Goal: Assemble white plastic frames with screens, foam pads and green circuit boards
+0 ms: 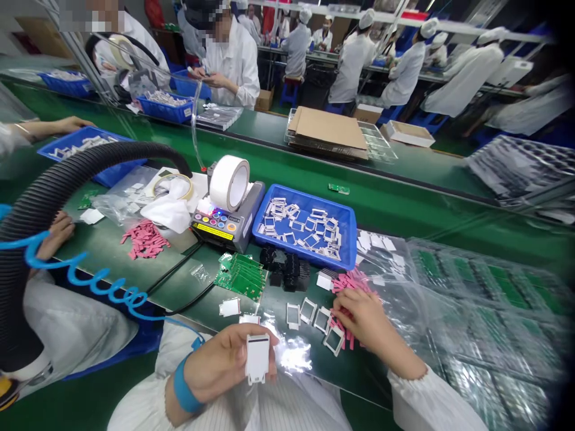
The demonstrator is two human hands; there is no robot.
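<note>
My left hand holds a small white plastic frame upright, with a white panel in it and a dark line near its top. The blue wrist strap sits on that arm. Over the pile of pink strips at the right lies my right hand, fingertips pinched together; whatever is between them is hidden. Beside its fingertips several empty white frames lie in a row on the table. Left of them are filled white pieces, one partly behind my left hand.
A blue tray of white frames stands behind, next to a tape dispenser bearing a white roll. Green circuit boards and black parts lie in front. Clear trays fill the right. A black hose arches left, near a co-worker's hand.
</note>
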